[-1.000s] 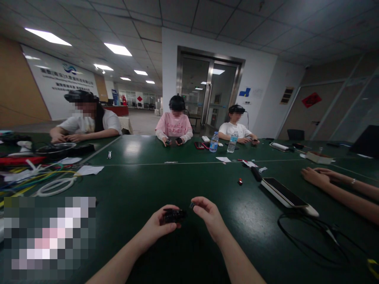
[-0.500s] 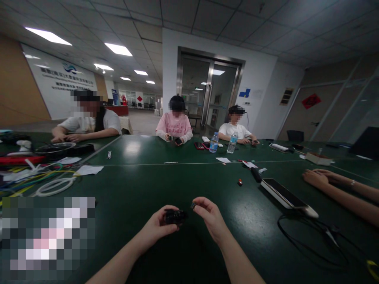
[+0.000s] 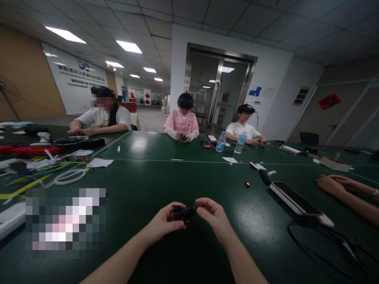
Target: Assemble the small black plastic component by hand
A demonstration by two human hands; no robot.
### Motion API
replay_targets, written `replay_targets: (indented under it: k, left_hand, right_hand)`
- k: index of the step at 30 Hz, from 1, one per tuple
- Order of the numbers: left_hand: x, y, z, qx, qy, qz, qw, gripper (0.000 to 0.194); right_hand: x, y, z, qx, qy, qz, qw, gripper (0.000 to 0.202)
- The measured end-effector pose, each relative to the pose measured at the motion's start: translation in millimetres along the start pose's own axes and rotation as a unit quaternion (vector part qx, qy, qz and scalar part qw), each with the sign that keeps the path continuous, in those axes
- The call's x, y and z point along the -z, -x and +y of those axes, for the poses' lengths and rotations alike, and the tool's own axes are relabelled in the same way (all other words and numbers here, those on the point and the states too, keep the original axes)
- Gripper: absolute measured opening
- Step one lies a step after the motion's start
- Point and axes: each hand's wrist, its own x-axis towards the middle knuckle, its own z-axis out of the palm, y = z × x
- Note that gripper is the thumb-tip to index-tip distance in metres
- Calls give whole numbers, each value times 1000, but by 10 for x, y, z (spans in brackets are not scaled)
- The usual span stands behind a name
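My left hand [image 3: 166, 221] is closed round a glossy black device [image 3: 181, 213], roughly cylindrical, whose exact kind I cannot make out. Thumb and fingers of my right hand [image 3: 213, 217] pinch a small dark piece [image 3: 196, 206] at the right end of that device. The piece looks to be touching the device or very close to it. Both hands are held above the dark green table [image 3: 142, 189], near its front edge.
On the right lie a white device with a dark screen [image 3: 296, 198], a black cable [image 3: 308, 244] and a co-worker's hands [image 3: 334, 185]. Two water bottles [image 3: 220, 142] stand farther back. Cables [image 3: 69, 176] and papers [image 3: 100, 162] spread on the left. Three people sit opposite.
My right hand has brought the small dark piece up to the black device; before, a gap lay between them. The whole view has shifted slightly as the head turned left.
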Motion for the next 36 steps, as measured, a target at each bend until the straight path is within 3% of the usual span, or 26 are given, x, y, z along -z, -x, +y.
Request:
replay_targets:
  k: [7, 10, 19, 31, 33, 36]
  left_hand:
    - [-6, -25, -13, -11, 1, 4, 1000, 39]
    - [-7, -28, -13, -23, 0, 11, 1000, 39]
    - [16, -28, -45, -39, 14, -10, 999, 38]
    - [4, -4, -18, -35, 9, 14, 999, 34]
    - [3, -15, -22, -31, 40, 21, 999, 37]
    - [-55, -29, -8, 15, 179, 8, 984, 46]
  right_hand:
    - [-146, 15, 16, 102, 121, -38, 987, 17]
    - [-214, 25, 45, 93, 182, -53, 977, 18]
    - [-244, 21, 93, 95, 139, -26, 985, 19]
    - [-227, 30, 77, 79, 162, -42, 983, 23]
    - [-234, 27, 73, 85, 157, -28, 984, 23]
    - [-251, 32, 57, 99, 131, 1, 986, 21]
